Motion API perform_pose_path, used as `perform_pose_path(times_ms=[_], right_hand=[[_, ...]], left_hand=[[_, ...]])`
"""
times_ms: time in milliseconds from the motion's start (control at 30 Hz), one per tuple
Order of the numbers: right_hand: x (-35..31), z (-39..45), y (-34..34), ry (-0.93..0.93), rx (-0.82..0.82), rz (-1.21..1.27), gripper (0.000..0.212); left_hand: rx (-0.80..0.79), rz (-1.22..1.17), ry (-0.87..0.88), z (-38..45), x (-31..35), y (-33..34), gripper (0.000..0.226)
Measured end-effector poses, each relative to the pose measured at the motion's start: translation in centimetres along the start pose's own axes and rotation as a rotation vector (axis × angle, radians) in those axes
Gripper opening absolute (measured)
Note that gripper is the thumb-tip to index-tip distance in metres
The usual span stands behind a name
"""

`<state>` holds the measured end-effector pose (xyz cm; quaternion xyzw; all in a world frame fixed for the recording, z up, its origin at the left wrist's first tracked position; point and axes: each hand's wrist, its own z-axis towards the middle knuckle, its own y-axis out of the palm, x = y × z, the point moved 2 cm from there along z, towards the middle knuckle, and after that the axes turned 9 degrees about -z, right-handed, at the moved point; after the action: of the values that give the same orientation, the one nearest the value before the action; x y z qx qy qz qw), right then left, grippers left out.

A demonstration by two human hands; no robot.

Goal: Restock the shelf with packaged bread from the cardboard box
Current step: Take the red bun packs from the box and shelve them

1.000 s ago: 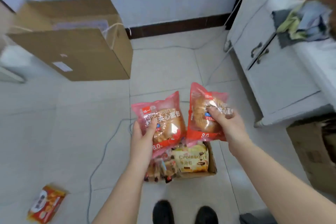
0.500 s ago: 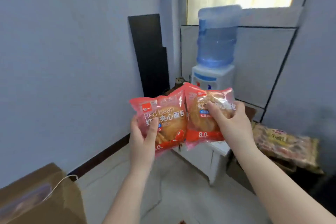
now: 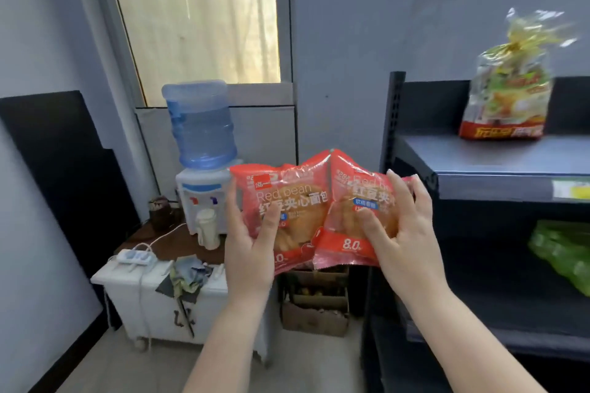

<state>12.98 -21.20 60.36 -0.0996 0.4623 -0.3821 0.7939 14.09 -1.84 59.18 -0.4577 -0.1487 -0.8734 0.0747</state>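
Observation:
I hold two red packets of red bean bread side by side at chest height. My left hand (image 3: 247,244) grips the left red bean bread packet (image 3: 292,201) from its left edge, thumb on the front. My right hand (image 3: 402,233) grips the right red bean bread packet (image 3: 354,201), fingers curled over its front. The dark metal shelf (image 3: 498,166) stands just right of the packets. The cardboard box with the stock is out of view.
A tied bag of bread (image 3: 507,86) stands on the upper shelf board and a green packet (image 3: 565,252) lies on the lower one. To the left are a water dispenser (image 3: 201,150) on a white cabinet (image 3: 166,303), and a small cardboard box (image 3: 314,300) on the floor.
My view has swung up from the floor box and turned right to the shelf. Both hands kept their packets and now hold them close to the shelf's left post.

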Motion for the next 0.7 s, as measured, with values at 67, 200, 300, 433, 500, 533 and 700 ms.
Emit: perform_pose_path(times_ms=[67,200,300,433,500,533,700], right_hand=[[1.2,-0.2,-3.0,-0.038,0.028,-0.014,0.098],[3.9,-0.2,-9.4,-0.100,0.109,-0.068,0.096],[6.5,0.1,-14.6,-0.010,0.199,-0.074,0.087],[11.9,0.2,-22.3,0.087,0.368,-0.054,0.080],[14.8,-0.1,-26.3,0.124,0.434,-0.077,0.079],[16.1,-0.4,-28.3,0.139,0.460,-0.097,0.080],[21.8,-1.4,-37.3,0.203,0.579,-0.163,0.074]], left_hand=[[-0.055,-0.040,-0.022,0.0,0.3,3.0,0.080],[-0.187,-0.133,-0.045,-1.0,1.3,10.4,0.073],[-0.259,-0.189,-0.043,-2.4,2.0,16.8,0.077],[-0.397,-0.235,-0.092,-5.7,3.4,26.3,0.058],[-0.465,-0.264,-0.090,-7.7,4.1,31.1,0.050],[-0.501,-0.291,-0.090,-8.7,4.4,33.5,0.051],[-0.663,-0.353,-0.114,-13.3,5.1,44.2,0.065]])
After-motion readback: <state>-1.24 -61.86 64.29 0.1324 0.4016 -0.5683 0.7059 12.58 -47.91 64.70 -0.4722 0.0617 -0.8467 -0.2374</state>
